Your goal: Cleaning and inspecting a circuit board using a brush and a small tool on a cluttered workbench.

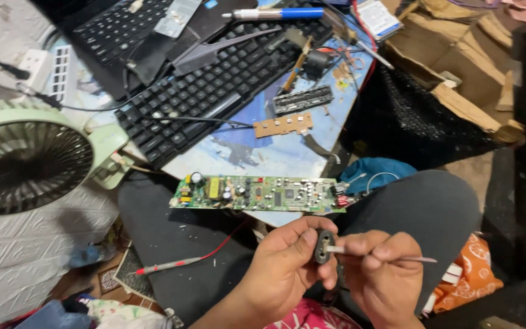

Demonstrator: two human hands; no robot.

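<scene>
A cluttered blue-topped worktable (287, 155) carries two black computer keyboards (214, 85), pushed to the far side, which leaves the near edge free for work. A pale green round desk fan (28, 158) stands at the left, its grille facing the seat. A long green printed circuit board (257, 195), populated with capacitors and coils, lies flat along the table's near edge, components up, within easy reach. A red-handled test probe (168, 265) rests on the dark lap below it, its lead running up toward the board.

The left hand (287, 268) grips a small dark oval ring-shaped part (324, 246), fingers curled narrowly around it, holding it upright and steady. The right hand (382, 274) pinches a thin pale rod-like tool (391, 258) between thumb and forefinger, its tip meeting the part's opening. Both are held in front of the body, below the board, apparently for close viewing.
</scene>
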